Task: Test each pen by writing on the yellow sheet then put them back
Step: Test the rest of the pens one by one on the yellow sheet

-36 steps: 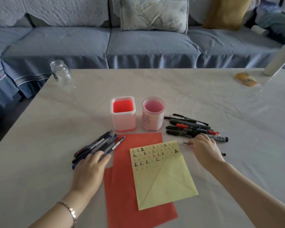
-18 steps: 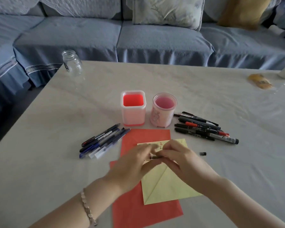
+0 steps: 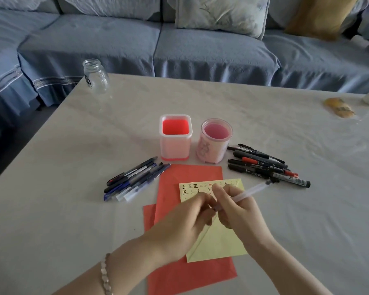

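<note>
Pen (image 3: 249, 191) hangs at lower centre over the sheet (image 3: 222, 245), pinched by curled fingers of the right hand (image 3: 241, 213); the left hand (image 3: 179, 226) curls at its tip, blurred, grip untellable. Uncapping probably wants a straight pull, barrel held steady.

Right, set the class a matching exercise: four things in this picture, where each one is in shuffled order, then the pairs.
1 glass jar
2 clear pen
3 yellow sheet
4 black markers

a on the red paper
b at the table's far left corner
c in the right hand
d right of the round pink cup

Pairs: 1-b, 2-c, 3-a, 4-d
</note>
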`<state>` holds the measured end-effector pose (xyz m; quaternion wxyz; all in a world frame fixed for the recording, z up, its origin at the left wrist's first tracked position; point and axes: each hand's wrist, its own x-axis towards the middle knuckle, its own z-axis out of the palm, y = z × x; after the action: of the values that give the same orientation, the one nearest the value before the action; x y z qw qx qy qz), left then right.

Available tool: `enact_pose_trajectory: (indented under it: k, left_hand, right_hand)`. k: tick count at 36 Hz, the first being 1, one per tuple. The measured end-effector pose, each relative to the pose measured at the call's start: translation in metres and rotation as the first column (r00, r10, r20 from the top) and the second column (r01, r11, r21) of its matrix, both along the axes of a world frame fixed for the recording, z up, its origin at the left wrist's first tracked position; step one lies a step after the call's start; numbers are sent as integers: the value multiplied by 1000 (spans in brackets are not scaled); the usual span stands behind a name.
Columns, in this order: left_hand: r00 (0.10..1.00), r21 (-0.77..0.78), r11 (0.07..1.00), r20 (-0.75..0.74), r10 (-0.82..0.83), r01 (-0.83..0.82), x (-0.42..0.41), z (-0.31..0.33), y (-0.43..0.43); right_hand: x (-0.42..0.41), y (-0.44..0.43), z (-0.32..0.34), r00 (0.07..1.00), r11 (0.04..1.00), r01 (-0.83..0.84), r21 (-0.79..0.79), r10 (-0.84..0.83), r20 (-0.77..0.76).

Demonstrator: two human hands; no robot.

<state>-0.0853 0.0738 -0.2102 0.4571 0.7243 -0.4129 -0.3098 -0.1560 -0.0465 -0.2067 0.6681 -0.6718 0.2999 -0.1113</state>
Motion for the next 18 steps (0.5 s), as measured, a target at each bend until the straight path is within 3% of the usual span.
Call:
enact_pose_trajectory:
  k: [5,13,18]
  left_hand:
    - [973,74,994,209,-94,80,-2,0,-3]
    - [978,31,994,177,-111,107,3,-5,-2]
    - [966,58,981,173,-191,184,4,-11,2]
  right_hand:
    - [4,6,-4,999,989,47,-143,-48,-6]
    - [1,2,-2,997,999,-12,-34,14,78]
    - [-7,3,-10,995,996,-47,-80,54,86]
